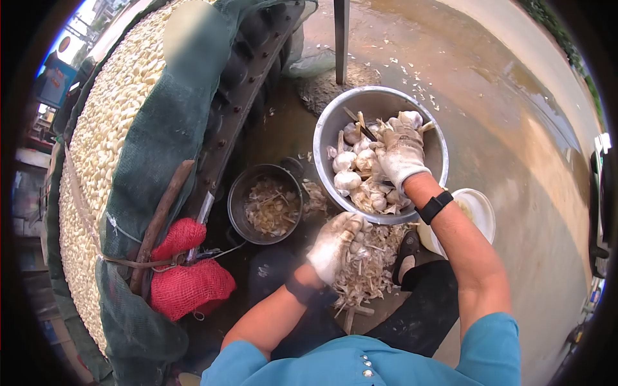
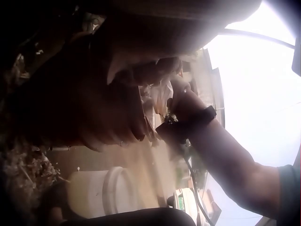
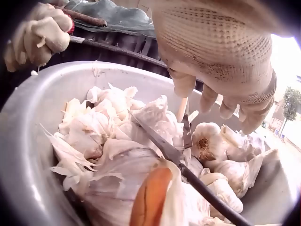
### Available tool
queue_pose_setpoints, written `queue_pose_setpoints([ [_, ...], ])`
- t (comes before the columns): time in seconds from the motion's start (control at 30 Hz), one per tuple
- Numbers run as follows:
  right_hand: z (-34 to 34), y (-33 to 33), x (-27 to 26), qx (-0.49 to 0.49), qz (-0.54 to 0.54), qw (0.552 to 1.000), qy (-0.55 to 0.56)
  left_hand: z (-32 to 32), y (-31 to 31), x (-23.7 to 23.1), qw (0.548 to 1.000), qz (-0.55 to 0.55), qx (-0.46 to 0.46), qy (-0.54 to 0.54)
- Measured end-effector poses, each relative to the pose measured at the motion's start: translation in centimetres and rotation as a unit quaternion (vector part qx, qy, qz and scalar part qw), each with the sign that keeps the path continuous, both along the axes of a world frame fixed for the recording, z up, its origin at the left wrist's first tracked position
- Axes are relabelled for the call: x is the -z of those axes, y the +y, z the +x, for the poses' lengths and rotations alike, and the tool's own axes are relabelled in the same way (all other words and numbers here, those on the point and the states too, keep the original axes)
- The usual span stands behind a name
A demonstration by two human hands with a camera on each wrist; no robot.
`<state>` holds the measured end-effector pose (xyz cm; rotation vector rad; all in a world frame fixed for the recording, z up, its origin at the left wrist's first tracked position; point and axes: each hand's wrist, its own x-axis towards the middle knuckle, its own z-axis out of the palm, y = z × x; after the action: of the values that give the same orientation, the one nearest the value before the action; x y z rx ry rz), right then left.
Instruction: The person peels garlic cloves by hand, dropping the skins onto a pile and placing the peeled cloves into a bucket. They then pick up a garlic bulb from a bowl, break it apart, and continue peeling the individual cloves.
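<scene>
A metal bowl holds several whole garlic bulbs with papery skins and stem stubs. My right hand, in a whitish glove, is over the bulbs at the bowl's right side. In the right wrist view its fingers point down, spread apart, close to the garlic. A dark metal tool lies across the bulbs, and an orange-brown piece shows in front of it. My gloved left hand is at the bowl's near rim with curled fingers; I cannot tell whether they hold anything.
Left of the bowl stands a dark pot with garlic scraps. Loose skins and stems pile up below my left hand. A white bucket is near my right forearm. Pale cloves fill a green-netted bed beside red mesh bags.
</scene>
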<state>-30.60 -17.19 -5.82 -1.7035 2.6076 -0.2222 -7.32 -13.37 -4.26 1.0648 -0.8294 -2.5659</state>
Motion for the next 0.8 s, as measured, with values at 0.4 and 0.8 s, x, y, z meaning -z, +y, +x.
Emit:
queue_pose_setpoints([
  [0.4,-0.2,-6.2,0.1,0.019,0.198,0.980,-0.016,-0.4,-0.8,-0.5,0.997,-0.072,0.032,0.010],
  [0.8,-1.6,-1.6,-2.1,0.099,0.057,0.984,-0.137,-0.4,-0.1,-0.3,0.987,-0.159,0.001,-0.037],
])
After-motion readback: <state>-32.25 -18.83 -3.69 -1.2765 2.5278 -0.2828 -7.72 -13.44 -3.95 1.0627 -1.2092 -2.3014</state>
